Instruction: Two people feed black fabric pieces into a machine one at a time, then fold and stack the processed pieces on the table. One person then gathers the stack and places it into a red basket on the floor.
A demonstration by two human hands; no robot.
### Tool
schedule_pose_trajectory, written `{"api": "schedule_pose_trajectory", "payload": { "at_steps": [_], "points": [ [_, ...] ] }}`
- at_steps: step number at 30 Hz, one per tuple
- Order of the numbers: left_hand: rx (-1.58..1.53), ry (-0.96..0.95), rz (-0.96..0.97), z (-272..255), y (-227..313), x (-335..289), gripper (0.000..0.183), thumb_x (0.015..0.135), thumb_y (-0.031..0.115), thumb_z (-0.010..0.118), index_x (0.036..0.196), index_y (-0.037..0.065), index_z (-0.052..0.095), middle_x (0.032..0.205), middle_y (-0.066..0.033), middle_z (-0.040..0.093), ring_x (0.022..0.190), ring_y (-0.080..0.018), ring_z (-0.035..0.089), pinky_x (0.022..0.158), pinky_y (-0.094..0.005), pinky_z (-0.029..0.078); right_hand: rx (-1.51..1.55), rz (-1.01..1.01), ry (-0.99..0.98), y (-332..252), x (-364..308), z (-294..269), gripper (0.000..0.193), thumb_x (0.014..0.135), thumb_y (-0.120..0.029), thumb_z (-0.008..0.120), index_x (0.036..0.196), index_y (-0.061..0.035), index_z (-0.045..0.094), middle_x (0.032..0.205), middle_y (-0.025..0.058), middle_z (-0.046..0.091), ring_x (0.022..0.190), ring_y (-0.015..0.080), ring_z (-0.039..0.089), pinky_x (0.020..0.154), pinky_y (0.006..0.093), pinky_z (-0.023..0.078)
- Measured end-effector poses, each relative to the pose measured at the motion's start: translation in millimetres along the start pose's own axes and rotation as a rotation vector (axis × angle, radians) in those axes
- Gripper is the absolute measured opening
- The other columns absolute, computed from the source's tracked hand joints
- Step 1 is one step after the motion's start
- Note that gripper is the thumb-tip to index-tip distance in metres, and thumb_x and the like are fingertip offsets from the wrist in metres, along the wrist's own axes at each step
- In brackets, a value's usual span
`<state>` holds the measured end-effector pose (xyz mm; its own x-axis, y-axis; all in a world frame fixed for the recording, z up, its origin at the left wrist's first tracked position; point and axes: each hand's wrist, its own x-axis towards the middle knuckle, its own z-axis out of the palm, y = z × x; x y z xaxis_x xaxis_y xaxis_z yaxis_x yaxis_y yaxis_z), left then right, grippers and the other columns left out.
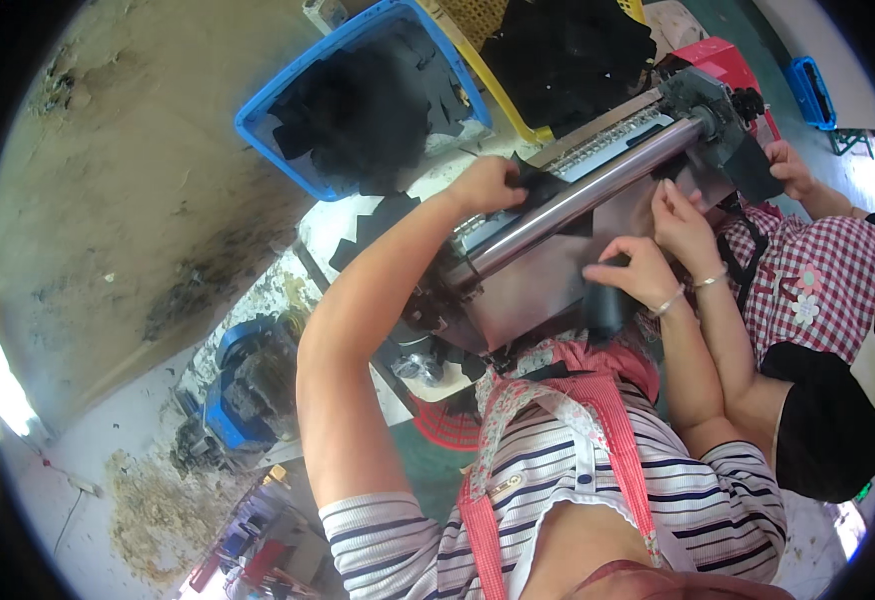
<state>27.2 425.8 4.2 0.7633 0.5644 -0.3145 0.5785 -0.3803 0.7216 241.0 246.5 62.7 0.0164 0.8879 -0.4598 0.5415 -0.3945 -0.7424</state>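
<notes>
My left hand (488,186) is closed on a thin black sheet piece (545,187) at the far side of a machine's shiny metal roller (588,195). My right hand (640,272) is on the near side, its fingers curled over the sloping metal plate (528,292). Another black piece (608,308) hangs just below those fingers and seems held by them. Close beside my right hand, a co-worker's hand (686,228) reaches to the plate near the roller's right end. That person's other hand (794,172) touches a dark part at the machine's right end.
Behind the machine stand a blue-rimmed bin (308,180) and a yellow basket (506,88), both with black pieces. A blue and black device (243,385) sits on the stained surface to the left. The co-worker, in a checkered apron (808,270), is tight against my right side.
</notes>
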Motion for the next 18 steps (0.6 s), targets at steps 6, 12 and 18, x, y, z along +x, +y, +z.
{"api": "schedule_pose_trajectory", "payload": {
  "at_steps": [6, 12, 18],
  "points": [
    [-0.073, 0.410, 0.119, -68.8, 12.2, -47.0, 0.020, 0.069, 0.007, 0.066, 0.084, 0.002, 0.054, 0.078, -0.0145, 0.057, 0.072, -0.0267, 0.056, 0.065, -0.0331, 0.045, 0.554, -0.362, -0.319, -47.9, -40.6, -18.7, 0.031, 0.059, -0.007, 0.079, 0.083, -0.0022, 0.059, 0.082, 0.0023, 0.059, 0.077, 0.0107, 0.054, 0.071, 0.0242, 0.042],
    [0.407, 0.645, 0.204, -81.0, -45.1, -108.3, 0.034, 0.067, 0.001, 0.060, 0.100, 0.008, 0.053, 0.086, -0.0114, 0.056, 0.079, -0.0298, 0.056, 0.068, -0.0359, 0.045, 0.258, -0.162, -0.058, -12.1, -27.8, 15.3, 0.026, 0.065, -0.009, 0.075, 0.083, -0.0020, 0.058, 0.081, 0.0046, 0.060, 0.079, 0.0144, 0.057, 0.075, 0.0264, 0.043],
    [0.558, 0.166, -0.244, 50.4, -166.9, -161.7, 0.021, 0.076, 0.006, 0.049, 0.095, 0.010, 0.056, 0.093, -0.0093, 0.057, 0.093, -0.0278, 0.056, 0.077, -0.0375, 0.046, 0.092, -0.040, 0.146, 27.4, -16.8, 35.8, 0.024, 0.069, -0.013, 0.073, 0.084, -0.0013, 0.059, 0.080, 0.0076, 0.062, 0.079, 0.0184, 0.059, 0.076, 0.0288, 0.044]
  ]
}}
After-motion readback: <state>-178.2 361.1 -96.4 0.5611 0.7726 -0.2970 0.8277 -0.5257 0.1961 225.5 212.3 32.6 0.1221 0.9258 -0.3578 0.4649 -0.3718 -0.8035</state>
